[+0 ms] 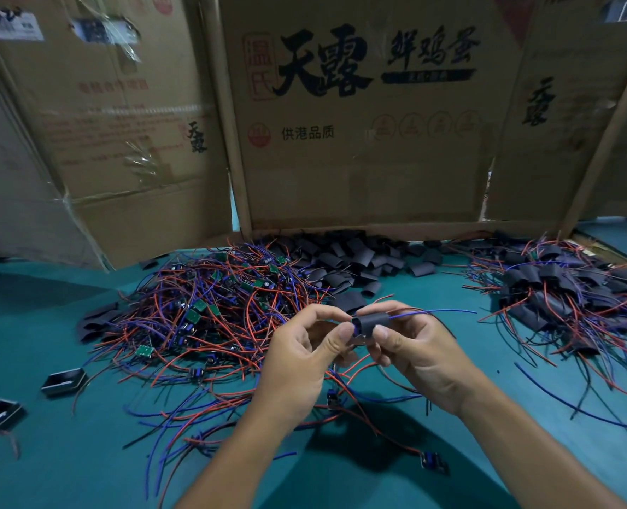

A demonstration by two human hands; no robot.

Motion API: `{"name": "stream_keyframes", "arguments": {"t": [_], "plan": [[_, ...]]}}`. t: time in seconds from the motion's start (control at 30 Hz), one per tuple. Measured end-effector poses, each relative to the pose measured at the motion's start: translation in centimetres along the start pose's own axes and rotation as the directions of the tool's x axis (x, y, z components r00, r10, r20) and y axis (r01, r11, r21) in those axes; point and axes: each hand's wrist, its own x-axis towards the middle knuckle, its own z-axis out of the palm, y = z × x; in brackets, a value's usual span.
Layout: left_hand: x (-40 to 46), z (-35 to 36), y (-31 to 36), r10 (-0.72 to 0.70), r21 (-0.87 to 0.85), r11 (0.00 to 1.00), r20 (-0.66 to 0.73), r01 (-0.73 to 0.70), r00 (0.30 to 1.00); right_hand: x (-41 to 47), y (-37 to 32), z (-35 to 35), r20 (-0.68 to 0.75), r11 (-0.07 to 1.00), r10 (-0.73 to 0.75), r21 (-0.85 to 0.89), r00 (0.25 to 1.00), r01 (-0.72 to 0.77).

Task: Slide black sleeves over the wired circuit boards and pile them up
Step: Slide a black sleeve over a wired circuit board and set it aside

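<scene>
Cardboard boxes (359,115) wall off the far edge of the teal worktop (66,464), leaving its near part open on both sides of the arms. A wide tangle of wired boards (209,314) with red and blue leads covers the left-centre. A pile of sleeved boards (561,292) lies at the right, well apart from the tangle. Loose sleeves (356,262) are heaped at the foot of the boxes, between the two. Two small black cases (64,380) sit near the left edge.

Above the bare strip between tangle and right pile, both hands meet. The right hand (418,354) pinches a sleeve (372,322) between thumb and curled fingers (387,337); a blue wire (433,312) runs out of its right end. The left hand (301,361) has thumb and forefinger curled at the sleeve's left mouth, touching it; the board inside is hidden.
</scene>
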Motion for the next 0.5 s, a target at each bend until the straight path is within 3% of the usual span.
{"name": "stream_keyframes", "arguments": {"t": [0.5], "plan": [[-0.22,0.12,0.22,-0.221,-0.276,0.929,0.116,0.246,0.968,-0.32,-0.91,0.27,0.059,0.998,0.039,-0.052,0.997,-0.036]]}}
